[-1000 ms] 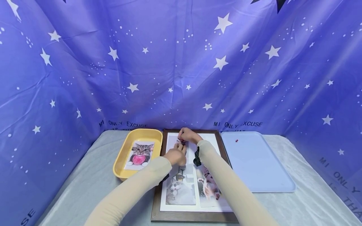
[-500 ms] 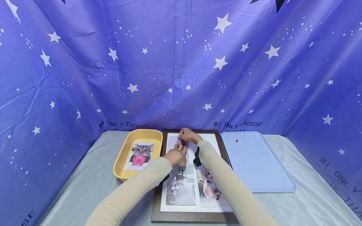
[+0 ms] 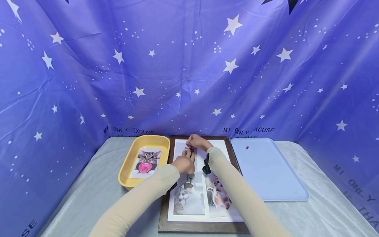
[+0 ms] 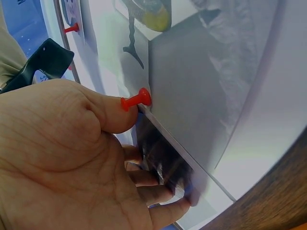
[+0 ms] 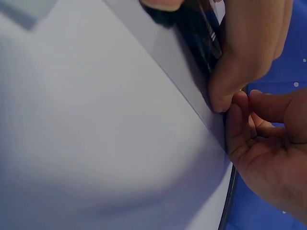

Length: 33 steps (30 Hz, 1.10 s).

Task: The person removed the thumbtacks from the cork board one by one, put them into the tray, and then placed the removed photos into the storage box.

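Note:
My left hand lies over the upper left part of a framed white board, its fingertips pressing on a cat photo. At that photo's far edge my right hand pinches a push pin, mostly hidden by the fingertips, with only a hint of red between them. A red push pin stands beside my left thumb, at the corner of the photo nearer me. Nearer me on the board are a white cat photo at left and another kitten photo at right, partly behind my right sleeve.
To the left, a yellow tray holds a photo of a tabby cat. A light blue tray on the right has a small red push pin near its far edge. A starry blue curtain hangs behind the table.

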Tool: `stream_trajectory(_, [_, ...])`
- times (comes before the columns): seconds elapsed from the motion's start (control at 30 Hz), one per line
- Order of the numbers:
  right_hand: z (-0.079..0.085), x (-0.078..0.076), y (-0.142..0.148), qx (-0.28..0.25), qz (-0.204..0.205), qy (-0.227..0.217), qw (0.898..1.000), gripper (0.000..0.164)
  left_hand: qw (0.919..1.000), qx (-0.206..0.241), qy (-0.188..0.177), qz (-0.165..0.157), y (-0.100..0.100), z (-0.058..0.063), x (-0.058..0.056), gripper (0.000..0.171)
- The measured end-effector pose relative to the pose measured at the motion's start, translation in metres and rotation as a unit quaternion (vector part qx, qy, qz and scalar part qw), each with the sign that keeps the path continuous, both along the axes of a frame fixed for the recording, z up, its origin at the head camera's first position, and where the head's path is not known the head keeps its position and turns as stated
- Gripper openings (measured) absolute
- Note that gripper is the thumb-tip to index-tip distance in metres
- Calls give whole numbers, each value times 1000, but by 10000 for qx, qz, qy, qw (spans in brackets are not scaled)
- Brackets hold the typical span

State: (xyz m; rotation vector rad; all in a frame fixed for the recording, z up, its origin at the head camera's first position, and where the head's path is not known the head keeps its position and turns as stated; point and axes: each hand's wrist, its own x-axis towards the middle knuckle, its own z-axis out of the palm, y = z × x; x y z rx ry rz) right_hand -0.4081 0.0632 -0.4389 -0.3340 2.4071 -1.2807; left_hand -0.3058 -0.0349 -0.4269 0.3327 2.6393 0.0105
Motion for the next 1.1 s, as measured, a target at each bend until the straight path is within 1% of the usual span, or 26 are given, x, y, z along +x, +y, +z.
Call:
stream_trajectory(0.07, [0,0,0,11,1,-14,10000,14,10000,-69,-30,-4,0,-5,-5,73])
stream_trajectory(0.17, [1,-1,0,27,9,-28,10000,18,9997,-227,-26,-39,1,-16,-14,75])
stream_trajectory(0.27, [1,-2,0,49,25,-23,10000,22,9997,-255,35,-56,1,-26,-22,77])
stream_trajectory(0.37, [0,-2,0,106,18,-26,9999,23,9997,-214,54,-43,1,-32,-27,77])
stream_trajectory(0.5, [1,-3,0,183,27,-25,9998,22,9998,-216,40,-12,2,-36,-31,77])
stream_trajectory(0.63, [2,-3,0,182,98,-18,9998,28,9996,-263,70,4,3,-37,-32,78])
stream_trajectory(0.8, [0,-4,0,105,150,-12,9998,33,9997,-252,33,16,2,-34,-29,79])
stream_trajectory(0.93, [-2,-4,2,33,38,-37,10000,27,9998,-219,5,14,1,-27,-22,80])
stream_trajectory(1.03, [-3,-4,3,-11,-23,-36,10000,19,9999,-96,13,50,0,-20,-16,79])
stream_trajectory(1.1, [-4,-5,5,-80,-3,-53,10000,13,10000,-23,25,89,1,-17,-13,78])
